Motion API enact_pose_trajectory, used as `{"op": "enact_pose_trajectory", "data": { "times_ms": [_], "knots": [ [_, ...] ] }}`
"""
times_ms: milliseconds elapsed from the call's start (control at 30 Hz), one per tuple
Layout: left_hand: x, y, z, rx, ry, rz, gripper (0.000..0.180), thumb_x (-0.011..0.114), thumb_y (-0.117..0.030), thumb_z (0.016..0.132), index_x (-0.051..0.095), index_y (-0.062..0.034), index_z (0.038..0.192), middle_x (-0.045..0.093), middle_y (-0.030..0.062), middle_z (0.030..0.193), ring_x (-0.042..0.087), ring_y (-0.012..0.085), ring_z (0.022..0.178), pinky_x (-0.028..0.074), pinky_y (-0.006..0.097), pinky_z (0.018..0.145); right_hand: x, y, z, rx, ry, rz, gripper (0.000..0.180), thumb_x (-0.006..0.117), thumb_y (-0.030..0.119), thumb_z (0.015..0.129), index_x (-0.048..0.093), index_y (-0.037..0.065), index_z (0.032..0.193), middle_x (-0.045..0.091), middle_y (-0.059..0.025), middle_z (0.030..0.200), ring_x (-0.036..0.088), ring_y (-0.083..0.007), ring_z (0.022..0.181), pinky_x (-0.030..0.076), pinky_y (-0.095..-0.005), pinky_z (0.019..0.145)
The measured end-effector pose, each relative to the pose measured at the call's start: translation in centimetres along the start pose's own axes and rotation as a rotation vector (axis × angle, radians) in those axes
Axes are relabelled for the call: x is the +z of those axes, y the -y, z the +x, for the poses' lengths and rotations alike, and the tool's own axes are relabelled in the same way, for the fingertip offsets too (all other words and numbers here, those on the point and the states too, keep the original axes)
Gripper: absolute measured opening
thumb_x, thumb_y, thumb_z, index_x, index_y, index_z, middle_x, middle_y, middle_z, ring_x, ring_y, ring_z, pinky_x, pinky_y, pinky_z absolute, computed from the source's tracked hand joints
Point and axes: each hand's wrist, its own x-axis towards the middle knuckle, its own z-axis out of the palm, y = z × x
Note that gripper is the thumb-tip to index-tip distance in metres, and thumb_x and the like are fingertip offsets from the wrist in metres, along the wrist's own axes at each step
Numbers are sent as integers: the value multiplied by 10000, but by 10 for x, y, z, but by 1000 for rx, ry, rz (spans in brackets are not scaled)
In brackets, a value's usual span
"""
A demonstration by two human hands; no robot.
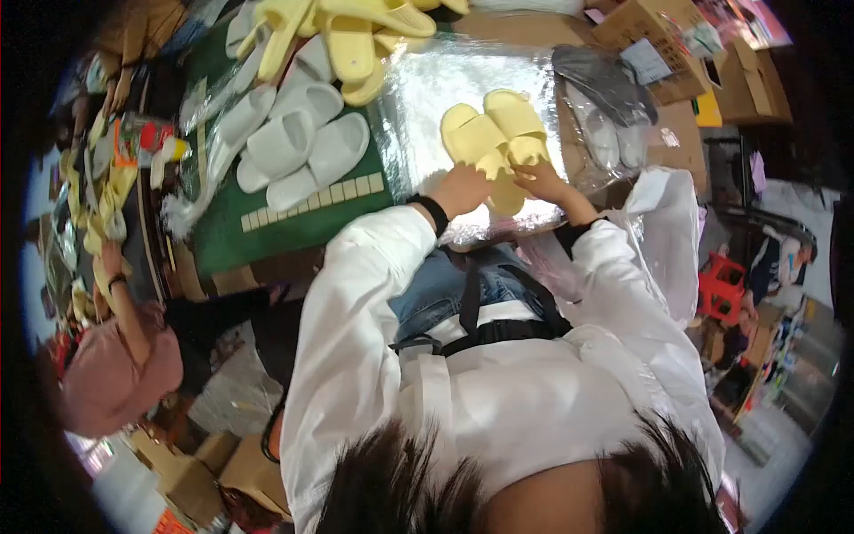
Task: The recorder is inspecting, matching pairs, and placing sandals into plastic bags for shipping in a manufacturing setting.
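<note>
Two bare hands, left hand [463, 189] and right hand [543, 182], have bent fingers at the near part of some yellow slippers [473, 138], but can't tell how tightly either's closed. Slippers lie right at 12 o'clock from the grip on shiny film [422, 116], long axis roughly 11-to-5, neither hand clearly nearer. Grey slippers [280, 147] sit farther out toward 10, lol.

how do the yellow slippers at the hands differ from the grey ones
The yellow slippers lie side by side on a shiny sheet; the grey slippers overlap on the green mat. The left hand and right hand are at the yellow slippers, while no hand touches the grey slippers. Both have broad straps.
</note>
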Motion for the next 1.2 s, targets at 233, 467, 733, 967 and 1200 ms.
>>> {"op": "enact_pose_trajectory", "data": {
  "times_ms": [233,467,733,967,1200],
  "knots": [
    [22,-37,-11,-151,-85,-132,200,494,-83,747,571,-33,924,517,133,998,574,280,796,485,379,672,31,24,11,-54,-544,-114,307,547,290,787,621,144,1046,505,-220,1160,395,-416,1114,325,-444,972],
    [59,8,-47,220,-246,-13,316,524,-136,763,558,-165,1076,470,91,1201,466,267,1055,379,359,903,37,47,32,286,-595,-304,375,510,387,759,625,145,1022,371,-258,1280,389,-388,1134,355,-525,893],
    [76,5,-47,85,-101,-42,409,507,-138,775,544,-264,1163,441,13,1270,464,269,1021,403,358,819,22,55,35,261,-566,-379,323,563,323,699,625,56,869,514,-169,1032,462,-343,994,406,-455,799],
    [46,-11,-34,138,-21,125,321,490,-149,785,582,-176,1092,486,44,1204,470,256,1000,372,376,856,22,60,-6,40,-832,-494,225,560,257,736,603,93,884,504,-125,951,431,-331,1014,330,-458,828],
    [80,-5,7,-20,-264,-111,352,446,-174,834,524,-48,1153,548,146,1133,419,301,1160,302,441,989,-3,68,-71,-280,-717,-2,322,569,154,742,586,72,1052,522,-142,1083,465,-316,1000,379,-386,844]
  ]
}}
